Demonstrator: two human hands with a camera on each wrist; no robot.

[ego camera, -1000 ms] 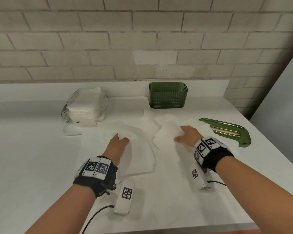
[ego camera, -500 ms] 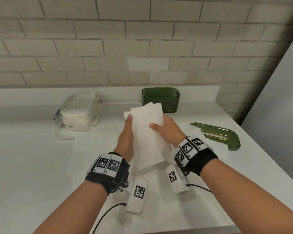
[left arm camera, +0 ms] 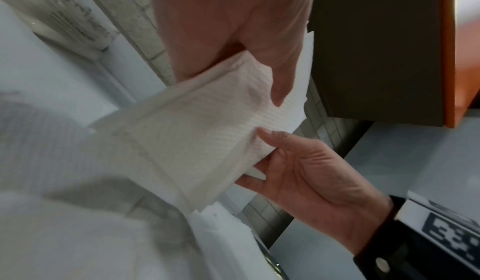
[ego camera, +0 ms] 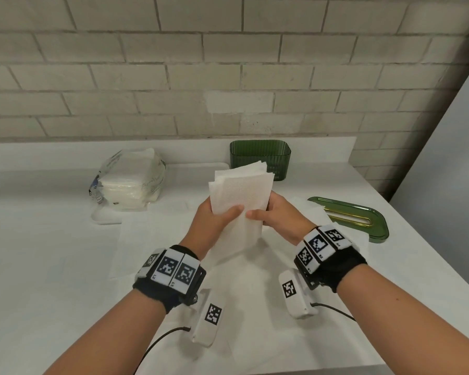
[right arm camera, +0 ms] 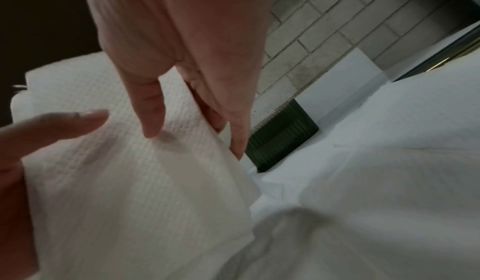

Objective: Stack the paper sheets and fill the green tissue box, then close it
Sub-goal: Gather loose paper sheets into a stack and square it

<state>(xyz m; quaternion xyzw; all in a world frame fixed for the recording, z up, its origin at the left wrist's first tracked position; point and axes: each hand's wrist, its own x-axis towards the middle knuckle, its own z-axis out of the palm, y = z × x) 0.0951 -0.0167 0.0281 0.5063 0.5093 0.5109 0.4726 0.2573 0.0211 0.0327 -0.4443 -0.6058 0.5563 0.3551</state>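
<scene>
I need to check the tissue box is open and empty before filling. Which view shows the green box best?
The head view: the green tissue box stands whole and lidless by the wall, though its inside is not visible. The right wrist view shows only a dark ribbed corner. The left wrist view does not show it.

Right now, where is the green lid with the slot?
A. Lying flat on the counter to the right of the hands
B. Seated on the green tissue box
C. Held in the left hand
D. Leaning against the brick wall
A: the green lid lies flat on the counter, right of both hands, while the green tissue box stands open by the wall.
</scene>
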